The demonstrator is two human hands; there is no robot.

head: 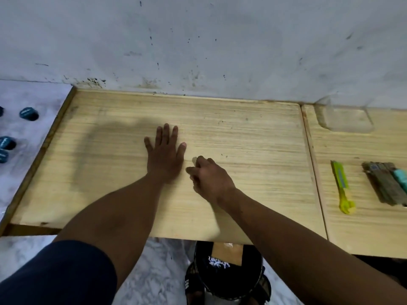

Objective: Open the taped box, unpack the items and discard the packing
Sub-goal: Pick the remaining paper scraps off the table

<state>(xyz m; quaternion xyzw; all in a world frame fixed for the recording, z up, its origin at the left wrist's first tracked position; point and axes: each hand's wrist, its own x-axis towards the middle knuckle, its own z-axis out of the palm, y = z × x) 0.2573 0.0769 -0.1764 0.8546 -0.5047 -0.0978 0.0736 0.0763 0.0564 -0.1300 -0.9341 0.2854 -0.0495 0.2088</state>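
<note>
A: What's at the left?
B: Teal items [28, 113] on the floor; then the left hand [164, 154], fingers spread flat on the worktop [242, 133].
A: And the right hand [209, 178]?
B: Pinched together on a pale scrap [194, 160], likely light, flimsy tape. Bin [228, 274] below.
A: The box?
B: None in view; a yellow cutter [342, 186] lies right.

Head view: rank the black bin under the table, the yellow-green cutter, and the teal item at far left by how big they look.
1. Black bin, largest, though it is cut off by the table edge and sits nearer the camera.
2. Yellow-green cutter.
3. Teal item, smallest, but farther away, so true size is unsure.
</note>
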